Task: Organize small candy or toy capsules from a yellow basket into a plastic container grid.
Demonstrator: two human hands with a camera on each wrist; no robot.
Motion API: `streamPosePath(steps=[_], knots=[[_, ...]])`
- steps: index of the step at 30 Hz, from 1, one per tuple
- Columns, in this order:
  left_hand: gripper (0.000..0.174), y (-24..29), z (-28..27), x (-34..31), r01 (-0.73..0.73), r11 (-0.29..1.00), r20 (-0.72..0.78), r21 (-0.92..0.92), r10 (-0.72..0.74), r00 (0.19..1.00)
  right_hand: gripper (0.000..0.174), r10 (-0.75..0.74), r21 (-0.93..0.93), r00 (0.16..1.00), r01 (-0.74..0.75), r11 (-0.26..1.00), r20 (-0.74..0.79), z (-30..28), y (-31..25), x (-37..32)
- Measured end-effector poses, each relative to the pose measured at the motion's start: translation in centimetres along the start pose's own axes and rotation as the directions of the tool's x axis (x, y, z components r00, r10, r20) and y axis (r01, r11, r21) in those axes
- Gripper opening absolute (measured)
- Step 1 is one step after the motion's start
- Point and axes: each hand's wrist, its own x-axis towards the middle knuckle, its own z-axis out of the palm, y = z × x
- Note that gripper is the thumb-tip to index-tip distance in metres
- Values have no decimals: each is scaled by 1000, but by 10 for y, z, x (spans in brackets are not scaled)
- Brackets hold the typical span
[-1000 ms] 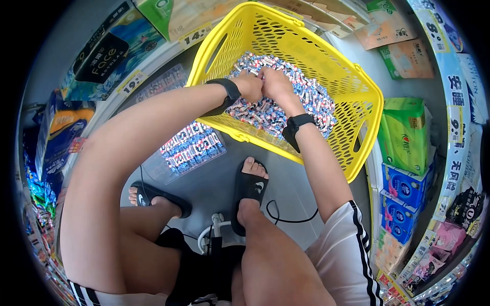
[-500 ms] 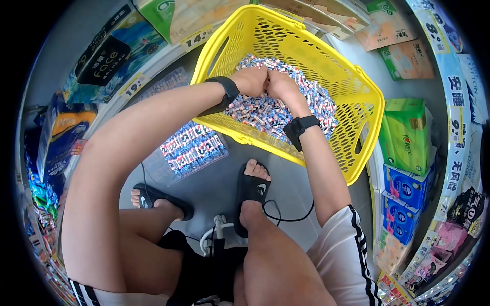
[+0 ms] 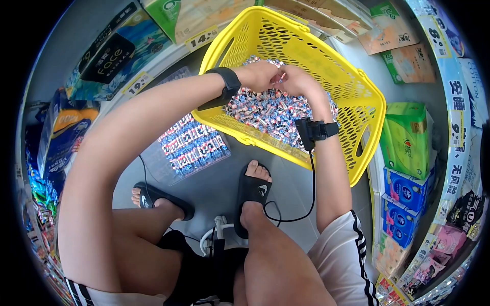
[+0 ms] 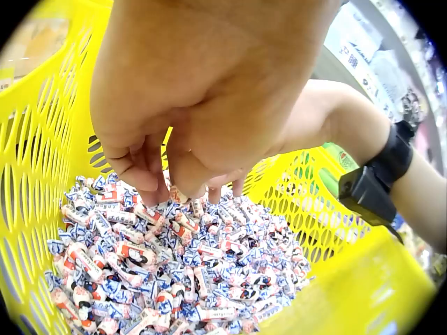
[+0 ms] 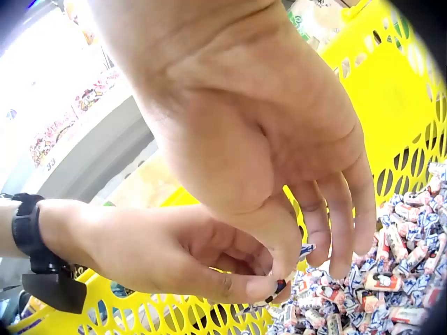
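Observation:
Both hands meet over a heap of small wrapped candies [image 3: 270,115] inside a yellow basket [image 3: 376,130]. My left hand [image 3: 261,75] comes in from the left, its fingertips against those of my right hand [image 3: 301,84]. Between the thumbs and fingertips, a single wrapped candy [image 5: 281,285] shows in the right wrist view, pinched from both sides, with a blue and white twisted end sticking out. The other fingers of the right hand hang loosely bent. In the left wrist view the back of the left hand hides the pinched candy, and the heap lies just below.
On the floor left of the basket lies a clear flat box [image 3: 196,148] with candies in rows. Shelves with tissue packs [image 3: 406,135] flank the basket on the right and left. A black cable [image 3: 301,219] runs down from the right wrist camera, near the sandalled feet.
Both hands have shifted to the right in the head view, staying together. The right wrist has bent and turned, and its forearm now stands more upright. The basket appears slightly lower right.

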Motion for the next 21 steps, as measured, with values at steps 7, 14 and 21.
streamPosePath(steps=[7, 14, 21], knots=[[16, 18, -21, -10, -14, 1000, 38, 13, 13, 999, 29, -45, -53, 998, 43, 998, -44, -19, -7, -18], [16, 41, -33, -39, -26, 995, 83, -96, 34, 996, 28, -43, -100, 998, 38, 994, -50, -32, -33, -56], [17, 54, -44, -77, -126, 989, -15, -74, 125, 992, 20, -136, -93, 982, 124, 988, -133, -29, -59, -94]])
